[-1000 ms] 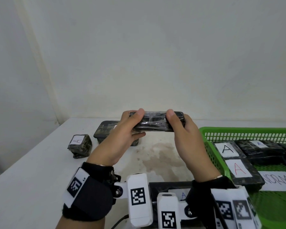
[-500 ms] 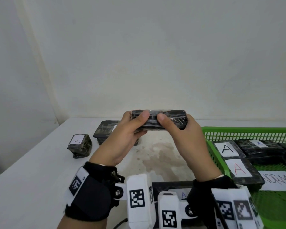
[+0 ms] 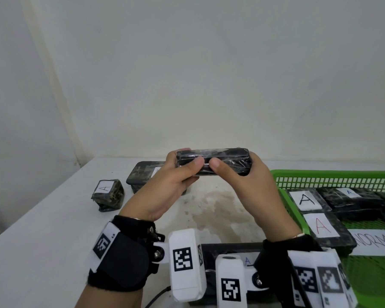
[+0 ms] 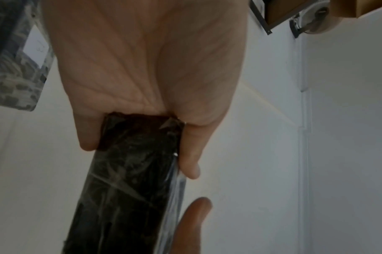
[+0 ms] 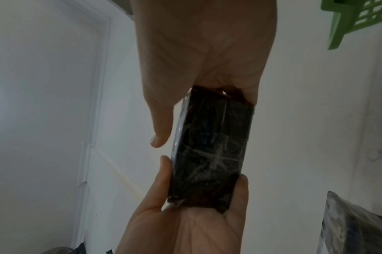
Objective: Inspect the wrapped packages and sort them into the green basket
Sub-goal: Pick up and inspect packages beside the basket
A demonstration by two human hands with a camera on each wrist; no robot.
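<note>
Head view: my left hand (image 3: 167, 185) and right hand (image 3: 249, 187) hold one dark wrapped package (image 3: 213, 161) level above the white table (image 3: 42, 241), one hand at each end, thumbs pressed on its near side and nearly meeting. Left wrist view: my fingers (image 4: 87, 130) and thumb clamp the package's end. Right wrist view: the same hold, palm against the other end. The green basket (image 3: 333, 181) stands to my right, holding wrapped packages labelled "A" (image 3: 307, 200). A small labelled package (image 3: 108, 194) and a flat labelled one (image 3: 142, 176) lie on the table beyond my left hand.
</note>
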